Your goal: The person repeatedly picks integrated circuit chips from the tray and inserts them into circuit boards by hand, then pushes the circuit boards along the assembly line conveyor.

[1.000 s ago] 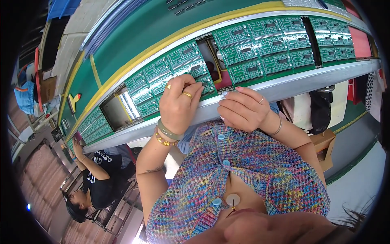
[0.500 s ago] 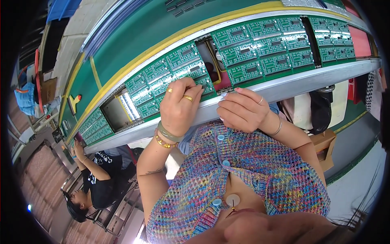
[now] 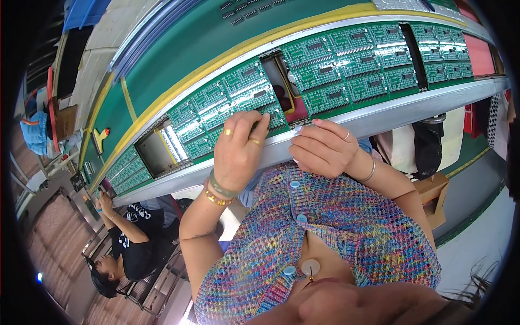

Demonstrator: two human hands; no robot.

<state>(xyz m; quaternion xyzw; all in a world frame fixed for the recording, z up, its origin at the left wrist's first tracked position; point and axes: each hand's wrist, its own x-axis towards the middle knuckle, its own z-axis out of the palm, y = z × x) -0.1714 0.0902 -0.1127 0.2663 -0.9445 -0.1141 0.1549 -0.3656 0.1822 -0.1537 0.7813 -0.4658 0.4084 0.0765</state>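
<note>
A panel of green circuit boards (image 3: 227,97) sits in the metal rail in front of me, each board carrying dark chips and rows of solder points. Over its near edge is my left hand (image 3: 237,149), thumb and fingers pinched together; whatever they hold, if anything, is hidden. My right hand (image 3: 325,149) rests at the rail's near side, just right of the gap, with fingers curled and closed. I cannot make out anything in it. Right of the gap lies another green circuit board panel (image 3: 346,70).
The silver rail (image 3: 379,112) crosses in front of me, with an open gap (image 3: 273,73) between the panels. Loose black chips (image 3: 252,10) lie on the green bench top (image 3: 189,59) beyond. At the left, a co-worker (image 3: 132,233) sits along the same line.
My left hand has drawn back slightly toward me, off the boards it covered, with its fingers still pinched. The right hand has hardly moved.
</note>
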